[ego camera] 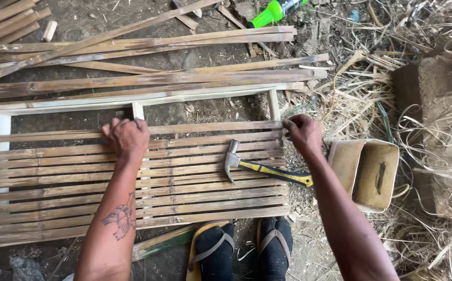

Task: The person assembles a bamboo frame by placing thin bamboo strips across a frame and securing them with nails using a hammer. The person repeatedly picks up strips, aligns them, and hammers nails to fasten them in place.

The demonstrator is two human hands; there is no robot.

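A panel of bamboo slats (184,192) lies on the dirt in front of me, laid across pale cross-pieces (273,104). My left hand (127,136) presses down on the farthest slat (210,127) near the middle cross-piece (138,110). My right hand (303,132) pinches the right end of that same slat. A claw hammer (252,165) with a yellow and black handle rests on the slats between my hands.
Loose bamboo strips (148,44) lie beyond the panel. A cut plastic container (374,174) with a nail inside sits at the right, by dry straw (444,171) and a block (424,83). A green bottle (268,12) lies at the top. My sandalled feet (241,250) are below.
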